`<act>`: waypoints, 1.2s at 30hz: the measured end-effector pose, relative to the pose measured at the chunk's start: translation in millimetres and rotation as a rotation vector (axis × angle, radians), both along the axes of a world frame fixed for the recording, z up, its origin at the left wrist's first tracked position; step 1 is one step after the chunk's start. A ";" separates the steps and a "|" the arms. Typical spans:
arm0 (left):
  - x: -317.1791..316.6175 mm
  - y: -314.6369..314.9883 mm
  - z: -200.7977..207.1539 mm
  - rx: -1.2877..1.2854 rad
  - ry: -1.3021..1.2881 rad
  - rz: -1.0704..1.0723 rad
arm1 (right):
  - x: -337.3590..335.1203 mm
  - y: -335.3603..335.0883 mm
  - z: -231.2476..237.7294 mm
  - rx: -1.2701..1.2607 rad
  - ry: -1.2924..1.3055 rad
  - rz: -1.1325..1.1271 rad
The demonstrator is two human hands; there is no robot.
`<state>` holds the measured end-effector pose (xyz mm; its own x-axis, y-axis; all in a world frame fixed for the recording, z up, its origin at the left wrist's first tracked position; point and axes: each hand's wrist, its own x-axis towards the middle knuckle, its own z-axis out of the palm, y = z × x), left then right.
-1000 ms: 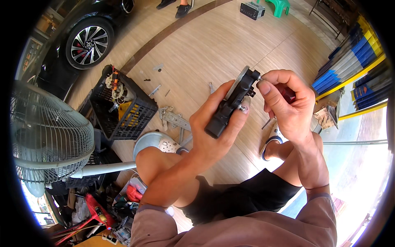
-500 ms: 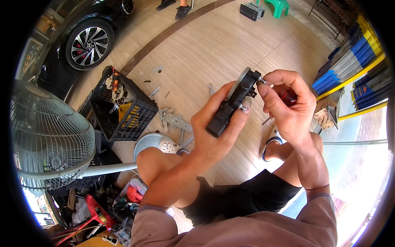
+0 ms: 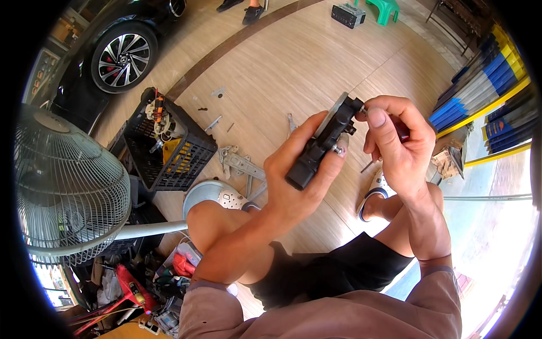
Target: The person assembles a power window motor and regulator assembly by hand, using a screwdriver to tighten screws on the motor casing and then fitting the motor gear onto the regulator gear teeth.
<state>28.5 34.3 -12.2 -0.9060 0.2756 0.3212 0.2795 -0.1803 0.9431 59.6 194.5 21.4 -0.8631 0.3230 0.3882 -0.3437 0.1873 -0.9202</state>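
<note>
My left hand (image 3: 289, 178) grips a black motor-like car part (image 3: 305, 168) with a metal disc on its far side, tilted up to the right. Beside my left thumb, a small silver screw (image 3: 338, 150) sticks out of the part. At the part's upper end, my right hand (image 3: 402, 155) has its thumb and index finger on a small metal screw (image 3: 363, 111), mostly hidden by the fingertips. A screwdriver with a dark red handle (image 3: 403, 132) is tucked in the curled fingers of that same hand, its thin shaft poking out below.
A black plastic crate (image 3: 183, 161) with parts stands left of a metal window-regulator-like bracket (image 3: 240, 164) on the floor. A caged fan (image 3: 68, 186) fills the left side. Behind are a black car (image 3: 79, 73), a boxy car stereo (image 3: 348, 16) and a green stool (image 3: 385, 10).
My right thumb has straightened and slid up over the screw, which now shows less. The part stays in my left hand, shifted very slightly to the right.
</note>
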 end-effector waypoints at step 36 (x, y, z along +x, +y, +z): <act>-2.6 -0.8 -2.1 -0.017 0.058 0.046 | 1.6 1.3 0.3 0.082 0.009 -0.036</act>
